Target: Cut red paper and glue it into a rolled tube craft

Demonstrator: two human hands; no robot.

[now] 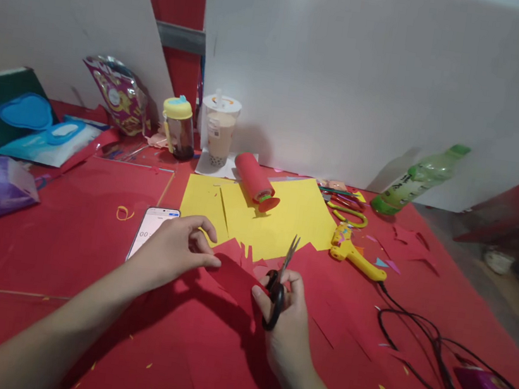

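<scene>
A red-covered table fills the lower view, its back edge meeting white panels with a red gap towards the left; past its slanting right edge lies a grey floor. Near the middle of the table, a piece of red paper is held raised, casting a shadow. The left hand has its thumb tip at the paper's left end, index finger apart from the thumb; whether the other fingers pinch from behind, I cannot tell. The right hand has its fingers closed around black-handled scissors, blades pointing towards the back edge, thumb against the paper's other end. Yellow sheets spread between the hands and the back edge, a red roll lying on them. Along that edge stand a snack bag, a yellow-lidded bottle and a drink cup; a green bottle leans near the back right corner. A yellow glue gun lies towards the right edge, and paper scraps dot the cover.
</scene>
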